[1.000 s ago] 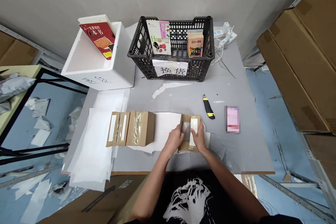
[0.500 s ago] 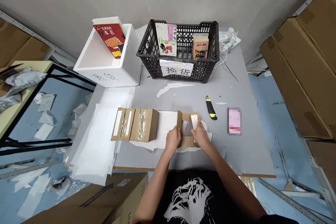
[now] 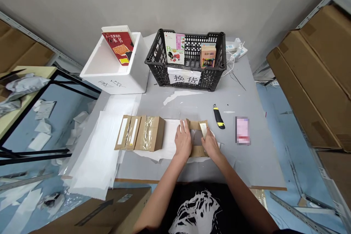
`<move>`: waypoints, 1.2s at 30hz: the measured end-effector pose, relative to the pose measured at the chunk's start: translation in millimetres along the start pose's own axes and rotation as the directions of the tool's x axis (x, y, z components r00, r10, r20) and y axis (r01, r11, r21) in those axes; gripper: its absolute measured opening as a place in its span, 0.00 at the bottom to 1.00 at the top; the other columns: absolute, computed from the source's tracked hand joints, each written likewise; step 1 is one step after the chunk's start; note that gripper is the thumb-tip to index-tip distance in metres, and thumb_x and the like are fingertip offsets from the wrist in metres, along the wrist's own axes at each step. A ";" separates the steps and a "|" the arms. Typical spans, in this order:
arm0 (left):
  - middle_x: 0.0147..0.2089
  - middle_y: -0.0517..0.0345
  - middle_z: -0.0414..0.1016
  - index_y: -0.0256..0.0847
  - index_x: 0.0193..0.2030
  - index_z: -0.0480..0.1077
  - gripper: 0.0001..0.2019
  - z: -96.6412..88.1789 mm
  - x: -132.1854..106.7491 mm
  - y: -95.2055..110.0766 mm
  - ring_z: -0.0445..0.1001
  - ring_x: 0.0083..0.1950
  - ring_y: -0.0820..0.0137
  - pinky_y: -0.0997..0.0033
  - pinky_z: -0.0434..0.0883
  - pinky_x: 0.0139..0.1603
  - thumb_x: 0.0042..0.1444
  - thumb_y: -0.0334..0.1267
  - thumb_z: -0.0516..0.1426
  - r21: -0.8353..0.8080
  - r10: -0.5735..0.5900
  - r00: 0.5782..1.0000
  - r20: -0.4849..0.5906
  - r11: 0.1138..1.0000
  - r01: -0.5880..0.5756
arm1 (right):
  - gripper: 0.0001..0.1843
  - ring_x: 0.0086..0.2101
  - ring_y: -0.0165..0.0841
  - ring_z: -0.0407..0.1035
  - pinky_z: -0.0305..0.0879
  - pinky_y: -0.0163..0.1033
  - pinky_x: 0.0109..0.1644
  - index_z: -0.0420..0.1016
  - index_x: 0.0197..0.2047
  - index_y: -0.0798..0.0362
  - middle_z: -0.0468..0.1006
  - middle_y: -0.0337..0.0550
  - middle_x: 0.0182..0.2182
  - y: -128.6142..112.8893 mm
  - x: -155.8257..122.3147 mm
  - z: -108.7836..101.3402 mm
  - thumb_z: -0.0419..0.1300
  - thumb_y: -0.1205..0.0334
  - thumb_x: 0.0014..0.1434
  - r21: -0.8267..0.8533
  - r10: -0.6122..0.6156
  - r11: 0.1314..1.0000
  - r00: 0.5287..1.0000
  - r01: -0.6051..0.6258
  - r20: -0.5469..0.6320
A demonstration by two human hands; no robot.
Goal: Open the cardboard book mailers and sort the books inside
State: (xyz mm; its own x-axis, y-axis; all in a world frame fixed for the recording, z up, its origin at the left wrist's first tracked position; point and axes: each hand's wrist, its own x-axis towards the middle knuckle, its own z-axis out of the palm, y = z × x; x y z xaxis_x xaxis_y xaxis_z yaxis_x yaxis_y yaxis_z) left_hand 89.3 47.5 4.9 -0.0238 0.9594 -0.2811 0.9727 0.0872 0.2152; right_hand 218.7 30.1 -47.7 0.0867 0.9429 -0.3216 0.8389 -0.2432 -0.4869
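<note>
A small open cardboard parcel lies on the grey table in front of me, its flaps spread and something wrapped in clear film inside. My left hand rests flat on its left flap with the fingers stretched out. My right hand presses on the right flap beside a white label strip, fingers bent. To the left sit a sealed brown box and a flat cardboard mailer on white paper sheets.
A yellow-black utility knife and a pink phone lie right of the parcel. At the back stand a black crate with books and a white foam box holding a red book. Big cartons fill the right.
My left hand has moved up from the parcel's near left corner and now lies flat over its left flap. The view has shifted slightly.
</note>
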 end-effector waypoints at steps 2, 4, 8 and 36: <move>0.69 0.40 0.47 0.36 0.67 0.47 0.30 -6.7 16.2 5.6 0.51 0.68 0.54 0.54 0.63 0.58 0.57 0.23 0.44 0.043 0.084 0.996 -0.038 0.996 -0.082 | 0.34 0.53 0.48 0.64 0.68 0.47 0.48 0.51 0.63 0.67 0.66 0.66 0.54 -17.1 2.1 -2.5 0.51 0.67 0.53 -0.092 0.019 0.996 1.000 -0.020 -0.010; 0.65 0.38 0.56 0.36 0.64 0.53 0.27 -11.9 32.2 10.3 0.57 0.64 0.54 0.53 0.65 0.56 0.57 0.22 0.45 0.048 0.129 0.991 0.017 0.990 -0.130 | 0.37 0.56 0.52 0.58 0.69 0.50 0.46 0.50 0.64 0.65 0.60 0.69 0.57 -32.4 9.9 -5.3 0.53 0.69 0.51 -0.168 0.029 0.985 0.999 -0.034 -0.031; 0.51 0.41 0.67 0.36 0.50 0.66 0.17 -13.0 48.0 16.3 0.65 0.54 0.59 0.62 0.72 0.44 0.59 0.24 0.44 0.029 0.126 0.983 0.132 0.991 -0.131 | 0.29 0.52 0.50 0.63 0.70 0.48 0.41 0.55 0.62 0.59 0.62 0.66 0.54 -55.6 35.0 -12.2 0.49 0.72 0.57 -0.261 0.011 0.965 0.998 -0.026 -0.058; 0.58 0.45 0.63 0.41 0.57 0.62 0.19 17.3 38.7 -36.3 0.59 0.59 0.60 0.58 0.59 0.59 0.61 0.29 0.44 0.135 0.360 0.918 -0.166 0.931 -0.340 | 0.32 0.59 0.47 0.55 0.40 0.56 0.65 0.61 0.60 0.65 0.66 0.64 0.56 -1.0 49.6 -37.1 0.60 0.62 0.54 -0.409 -0.530 0.761 0.846 0.504 0.056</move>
State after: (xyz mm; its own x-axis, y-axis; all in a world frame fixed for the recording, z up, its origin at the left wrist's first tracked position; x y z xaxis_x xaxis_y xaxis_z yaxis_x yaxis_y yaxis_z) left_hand 57.0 76.9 -30.0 0.2896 0.9568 -0.0252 0.9445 -0.2814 0.1696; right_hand 242.1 85.6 -33.0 -0.4018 0.9138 -0.0594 0.9015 0.3833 -0.2007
